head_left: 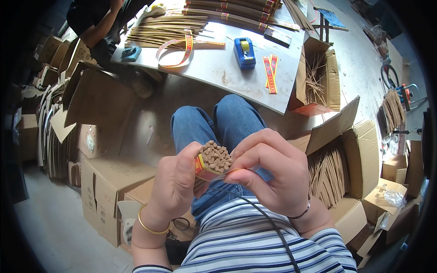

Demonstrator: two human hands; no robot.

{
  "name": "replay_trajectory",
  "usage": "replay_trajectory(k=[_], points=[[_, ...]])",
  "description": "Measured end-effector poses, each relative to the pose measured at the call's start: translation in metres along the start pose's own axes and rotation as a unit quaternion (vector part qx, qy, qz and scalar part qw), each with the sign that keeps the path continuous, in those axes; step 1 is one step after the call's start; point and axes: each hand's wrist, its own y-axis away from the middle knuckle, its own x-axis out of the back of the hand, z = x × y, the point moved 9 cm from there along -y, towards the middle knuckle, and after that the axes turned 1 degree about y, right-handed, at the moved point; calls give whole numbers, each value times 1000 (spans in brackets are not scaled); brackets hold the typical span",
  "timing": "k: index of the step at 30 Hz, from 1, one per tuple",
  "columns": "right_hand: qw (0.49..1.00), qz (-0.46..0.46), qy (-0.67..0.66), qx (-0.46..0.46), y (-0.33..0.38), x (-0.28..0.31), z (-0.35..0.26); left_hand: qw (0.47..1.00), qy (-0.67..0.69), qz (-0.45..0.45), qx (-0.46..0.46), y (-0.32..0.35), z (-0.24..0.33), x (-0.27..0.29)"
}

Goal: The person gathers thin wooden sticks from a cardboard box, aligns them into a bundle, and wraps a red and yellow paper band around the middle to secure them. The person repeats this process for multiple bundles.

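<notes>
My left hand is wrapped round a bundle of brown sticks, held over my lap with its cut ends facing up. A red and yellow paper band goes round the bundle just below those ends. At the bundle's right side my right hand pinches the loose end of the band between thumb and fingers. The bundle's lower part is hidden behind my left hand.
Ahead, a table bears loose sticks, banded bundles, a blue tape dispenser, a curled paper strip and crossed strips. Stick-filled cartons stand right, another carton left. Someone's arm shows far left.
</notes>
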Motion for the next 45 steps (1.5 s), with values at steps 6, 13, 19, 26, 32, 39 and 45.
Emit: replay_trajectory(k=[6, 13, 19, 26, 32, 39, 45], points=[[998, 18, -36, 47, 4, -2, 0, 996, 37, -80, 3, 2, 2, -11], [998, 21, -10, 62, 7, 0, -5, 983, 95, -115, 109, 9, -9, -19], [996, 18, -50, 66, 10, 0, -1, 966, 127, -152, 164, 15, -15, -26], [994, 9, -77, 73, 12, 0, 2, 935, 171, -237, 202, 22, -19, -37], [989, 13, -121, 88, 12, 1, 5, 915, 188, -272, 232, 27, -24, -43], [984, -3, -151, 95, 10, 2, 5, 921, 178, -258, 230, 25, -20, -43], [983, -3, -159, 95, 11, 3, 7, 919, 171, -244, 257, 23, -19, -43]])
